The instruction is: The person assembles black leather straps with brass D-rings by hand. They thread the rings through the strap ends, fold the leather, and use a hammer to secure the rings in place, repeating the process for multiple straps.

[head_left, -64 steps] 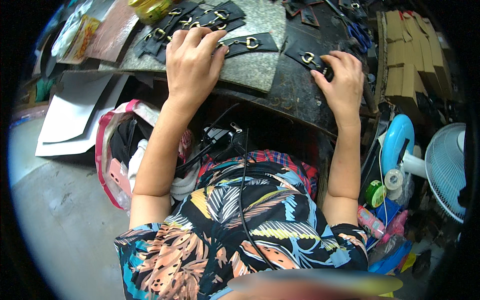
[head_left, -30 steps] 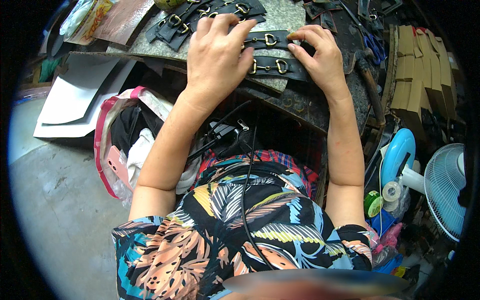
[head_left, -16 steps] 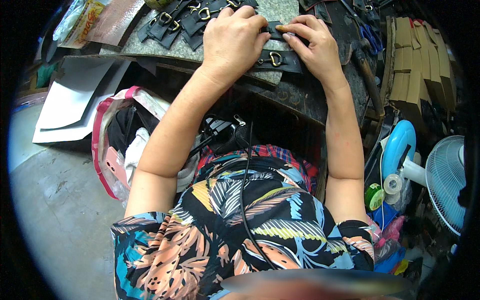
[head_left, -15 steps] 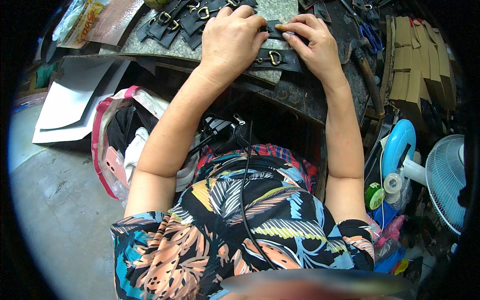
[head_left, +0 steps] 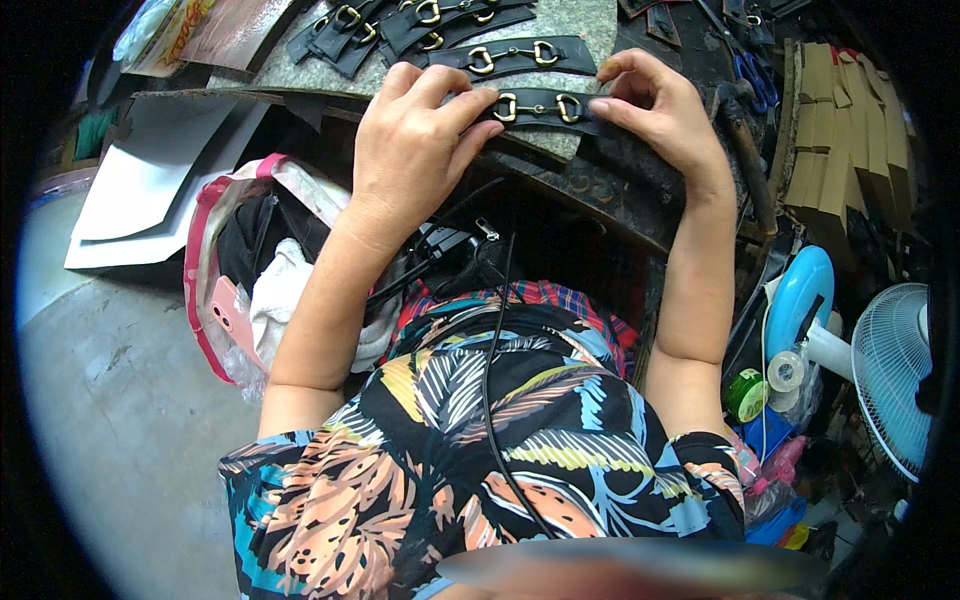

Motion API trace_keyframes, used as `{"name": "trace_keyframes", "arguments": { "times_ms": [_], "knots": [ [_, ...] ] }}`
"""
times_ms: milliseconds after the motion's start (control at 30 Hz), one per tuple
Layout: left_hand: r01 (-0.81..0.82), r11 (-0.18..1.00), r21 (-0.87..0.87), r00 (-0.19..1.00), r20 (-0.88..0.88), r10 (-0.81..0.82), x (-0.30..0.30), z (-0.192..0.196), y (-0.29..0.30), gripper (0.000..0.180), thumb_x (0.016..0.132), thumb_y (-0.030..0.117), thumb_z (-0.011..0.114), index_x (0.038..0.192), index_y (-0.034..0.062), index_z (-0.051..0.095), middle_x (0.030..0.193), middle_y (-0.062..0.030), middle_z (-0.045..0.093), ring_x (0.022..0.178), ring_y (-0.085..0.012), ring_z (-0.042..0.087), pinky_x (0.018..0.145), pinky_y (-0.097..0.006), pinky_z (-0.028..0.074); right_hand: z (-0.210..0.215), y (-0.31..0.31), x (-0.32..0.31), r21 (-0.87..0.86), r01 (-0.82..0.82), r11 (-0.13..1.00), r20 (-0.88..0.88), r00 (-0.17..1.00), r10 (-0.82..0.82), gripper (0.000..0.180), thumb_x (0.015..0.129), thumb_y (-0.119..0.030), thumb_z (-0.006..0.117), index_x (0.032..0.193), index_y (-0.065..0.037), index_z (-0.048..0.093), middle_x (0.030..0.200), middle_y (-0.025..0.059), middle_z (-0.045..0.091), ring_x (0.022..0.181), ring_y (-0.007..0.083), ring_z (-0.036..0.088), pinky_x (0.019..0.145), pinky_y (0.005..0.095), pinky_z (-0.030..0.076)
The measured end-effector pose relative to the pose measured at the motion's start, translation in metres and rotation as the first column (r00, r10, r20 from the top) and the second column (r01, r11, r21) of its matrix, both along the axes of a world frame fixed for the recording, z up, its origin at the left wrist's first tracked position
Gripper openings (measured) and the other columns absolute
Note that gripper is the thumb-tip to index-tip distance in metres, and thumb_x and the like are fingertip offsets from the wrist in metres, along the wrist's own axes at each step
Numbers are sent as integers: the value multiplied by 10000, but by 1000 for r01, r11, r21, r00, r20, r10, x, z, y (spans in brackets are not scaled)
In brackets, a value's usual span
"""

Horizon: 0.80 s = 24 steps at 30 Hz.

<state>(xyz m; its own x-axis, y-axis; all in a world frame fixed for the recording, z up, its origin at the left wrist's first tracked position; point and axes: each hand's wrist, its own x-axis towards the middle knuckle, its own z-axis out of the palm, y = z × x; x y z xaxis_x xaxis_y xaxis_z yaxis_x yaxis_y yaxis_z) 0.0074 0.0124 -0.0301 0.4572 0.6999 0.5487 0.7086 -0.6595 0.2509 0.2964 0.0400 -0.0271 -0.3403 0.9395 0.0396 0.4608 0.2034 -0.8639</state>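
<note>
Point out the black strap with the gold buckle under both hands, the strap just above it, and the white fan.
black strap (head_left: pixel 537 104), head view, on its gold buckle between the hands
upper strap (head_left: pixel 515 56), head view, on its gold chain link
white fan (head_left: pixel 890 370), head view, on its round grille

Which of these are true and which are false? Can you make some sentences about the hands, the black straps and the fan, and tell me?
1. Both hands touch the same black strap. True: the left hand and the right hand press on the nearest black strap, one at each end.
2. That strap has gold-coloured metal rings. True.
3. It is the only strap on the grey mat. False: more straps lie on the grey mat behind it.
4. A fan stands at the person's left. False: the white fan is at the right.
5. The right hand holds scissors. False: its fingers rest only on the strap.
</note>
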Motion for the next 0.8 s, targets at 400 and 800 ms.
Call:
{"name": "trace_keyframes", "arguments": {
  "times_ms": [400, 800],
  "knots": [
    [-40, 999, -21, 981, 187, 44, -4, -14, -5, 424, 761, 160, 837, 1155, 88, 697, 1039, -63, 679, 937, -291, 593, 837, -387, 523, -20, 7, -5, 59, 101, 993, -136, 986, -92, 236, 905, 2, 683, 1137, -37, 690, 893, -24, 617, 836, 54, 579, 750, 214, 463],
    [-47, 998, 35, 991, 125, 42, -7, -14, -7, 191, 773, 168, 824, 931, 98, 743, 991, -35, 666, 919, -258, 589, 806, -372, 524, -20, 6, -9, 60, 153, 986, -175, 974, -140, 204, 938, -22, 662, 1137, -27, 702, 898, -24, 661, 813, 52, 594, 770, 208, 485]
  ]
}}
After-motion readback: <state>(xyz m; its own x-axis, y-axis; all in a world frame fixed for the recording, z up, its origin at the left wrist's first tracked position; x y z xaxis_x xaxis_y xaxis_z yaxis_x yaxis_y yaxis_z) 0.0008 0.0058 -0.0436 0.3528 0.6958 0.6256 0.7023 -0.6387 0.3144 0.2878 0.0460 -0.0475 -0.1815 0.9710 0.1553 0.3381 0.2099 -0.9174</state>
